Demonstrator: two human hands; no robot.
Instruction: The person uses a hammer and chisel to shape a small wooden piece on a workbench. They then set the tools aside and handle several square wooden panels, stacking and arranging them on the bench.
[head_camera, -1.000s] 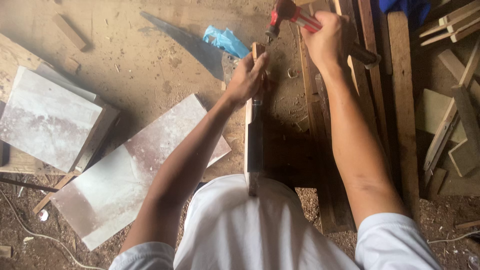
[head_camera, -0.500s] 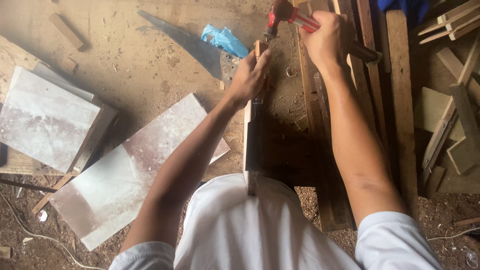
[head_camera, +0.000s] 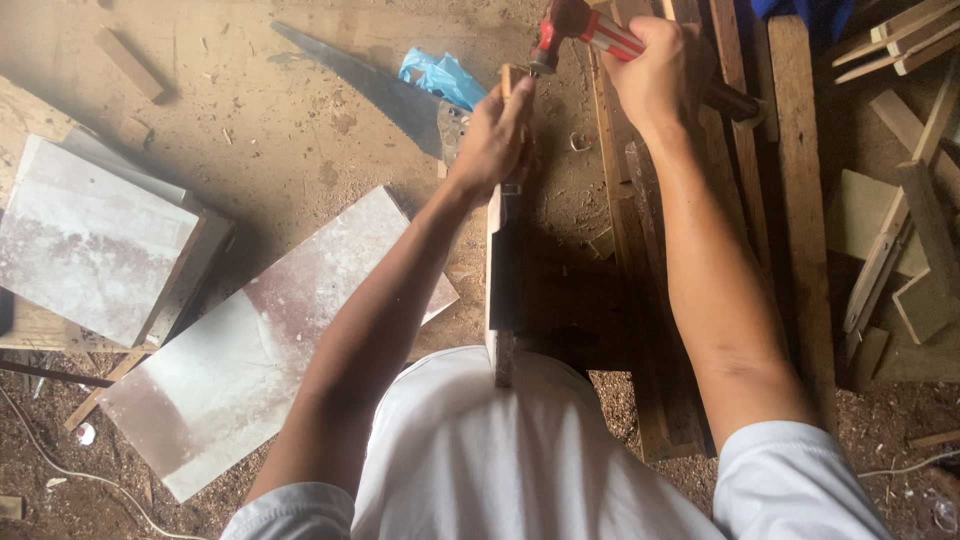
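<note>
Seen from the head camera, looking straight down, two bare arms in short white sleeves are stretched forward over a sawdust-strewn wooden worktop (head_camera: 300, 130). A narrow wooden strip (head_camera: 502, 290) is stood on edge, its long axis running directly away from the body, from just above the lap to the far end under the hands. The left hand (head_camera: 495, 140) is closed over the far end of this strip, and its fingers (head_camera: 518, 100) are pinched together at the top edge, apparently around a small nail, though the nail itself is too small to be made out. The right hand (head_camera: 655, 75) is wrapped tightly around the red and silver handle of a hammer (head_camera: 590, 30); the fingers are curled fully shut on the grip. The hammer head is held just above and just beyond the left fingertips, so the striking point lies below the head, close against the pinching fingers, and the left hand is the nearer one to it. A handsaw (head_camera: 370, 85) is laid diagonally on the worktop to the left of the strip, with a crumpled blue plastic bag (head_camera: 440, 75) beside its handle. Two pale laminated boards (head_camera: 250, 360) are lying further left. Long timber battens (head_camera: 795, 200) and offcuts are stacked at the right.
</note>
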